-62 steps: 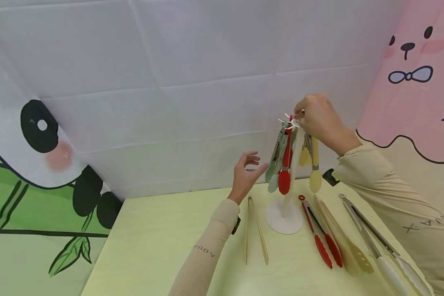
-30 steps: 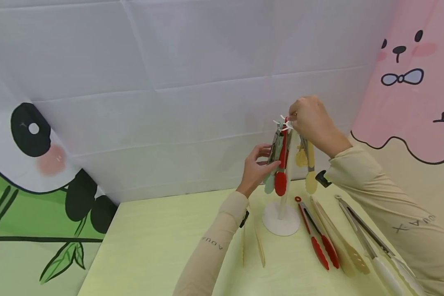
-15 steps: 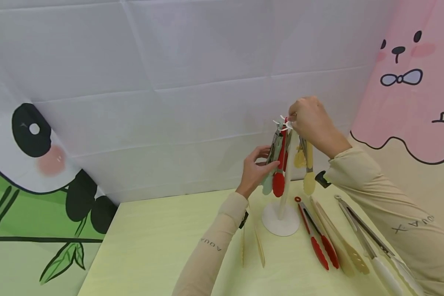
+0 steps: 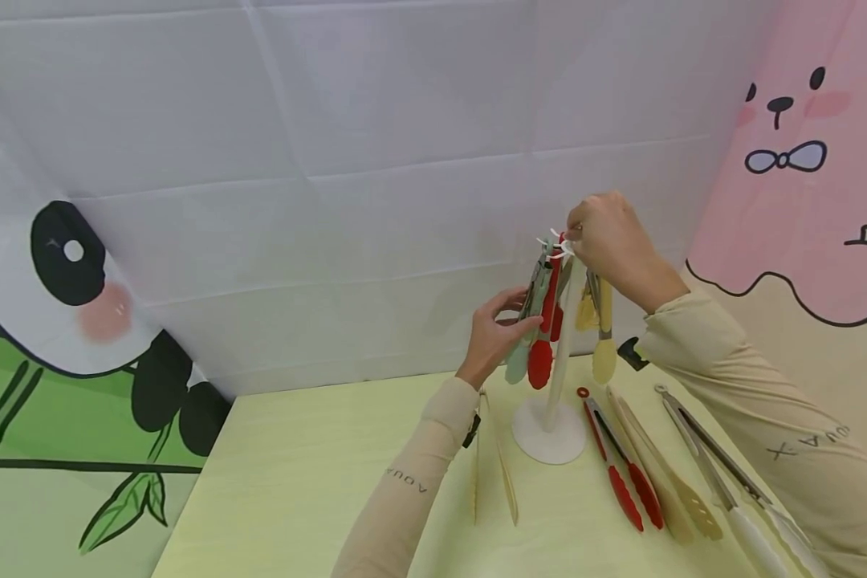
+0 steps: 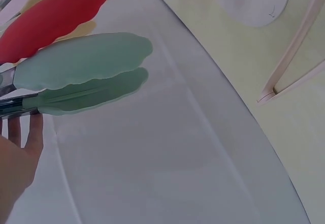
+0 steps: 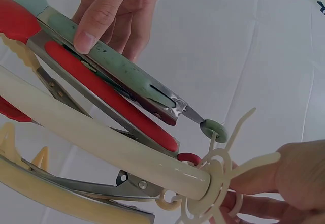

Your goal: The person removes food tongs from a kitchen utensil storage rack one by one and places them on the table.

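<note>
The right wrist view shows best the grip of the left hand: its thumb lies on the speckled handle of the green tongs and the fingers go behind, so it pinches them narrowly. There one also sees the ring of these tongs, hanging at the crown of hooks on the white stand, which the head view gives only as small white prongs. The right hand has its fingers curled at this crown and holds it. The left wrist view adds the two scalloped green tips, slightly apart, beside the hanging red tongs. The hanging yellow tongs are below the right hand. About edges: the round base stands near the rear edge of the table, where the pale cloth rises. Slim gold tongs lie between base and left forearm; on the other side, red-ended tongs, beige tongs and white-ended tongs make the room narrow. Leftward of that forearm, the tabletop stretches wider.
</note>
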`<state>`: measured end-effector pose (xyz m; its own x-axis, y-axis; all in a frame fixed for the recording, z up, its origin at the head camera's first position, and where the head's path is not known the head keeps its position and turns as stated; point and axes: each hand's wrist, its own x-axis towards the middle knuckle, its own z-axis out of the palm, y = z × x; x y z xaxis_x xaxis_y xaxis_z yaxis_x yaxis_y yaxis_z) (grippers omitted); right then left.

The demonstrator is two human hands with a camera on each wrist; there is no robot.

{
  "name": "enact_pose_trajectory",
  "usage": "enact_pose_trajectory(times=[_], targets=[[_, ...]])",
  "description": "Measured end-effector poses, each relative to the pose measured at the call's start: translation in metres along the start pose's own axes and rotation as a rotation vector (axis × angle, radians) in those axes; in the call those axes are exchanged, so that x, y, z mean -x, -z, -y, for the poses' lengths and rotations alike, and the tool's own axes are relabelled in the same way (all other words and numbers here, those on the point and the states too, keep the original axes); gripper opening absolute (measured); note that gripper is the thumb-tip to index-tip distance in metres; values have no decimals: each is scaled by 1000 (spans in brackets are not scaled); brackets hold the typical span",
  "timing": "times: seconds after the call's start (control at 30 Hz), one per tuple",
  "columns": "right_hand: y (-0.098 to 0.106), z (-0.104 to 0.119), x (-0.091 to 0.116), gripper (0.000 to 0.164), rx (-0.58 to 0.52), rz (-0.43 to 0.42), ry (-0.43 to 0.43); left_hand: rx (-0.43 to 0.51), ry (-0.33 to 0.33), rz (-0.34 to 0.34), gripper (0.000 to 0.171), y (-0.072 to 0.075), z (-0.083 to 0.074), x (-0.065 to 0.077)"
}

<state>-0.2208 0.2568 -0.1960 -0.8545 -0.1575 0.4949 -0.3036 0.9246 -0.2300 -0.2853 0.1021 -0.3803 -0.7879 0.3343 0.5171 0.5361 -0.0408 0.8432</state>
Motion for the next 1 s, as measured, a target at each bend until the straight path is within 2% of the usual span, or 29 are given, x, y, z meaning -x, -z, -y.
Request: enact_pose_trajectory(times=[0.17,0.4,0.57,0.77,1.0], targets=[[0,-2,0,15,-4,-6,9,9,0,40,43,2,-5,0],[0,-3,2,15,-22,-23,21,4,11,56,40,7,-42,9],[-2,-5,2,16,-17,-36,26,5,21,38,41,10,-45,10],[-5,-9,2,16,-10,-60,52,-1,17,53,43,13,-44,10],[-3,-11,3,18,-32,-51,49,-21,14,42,42,16,-46,12]])
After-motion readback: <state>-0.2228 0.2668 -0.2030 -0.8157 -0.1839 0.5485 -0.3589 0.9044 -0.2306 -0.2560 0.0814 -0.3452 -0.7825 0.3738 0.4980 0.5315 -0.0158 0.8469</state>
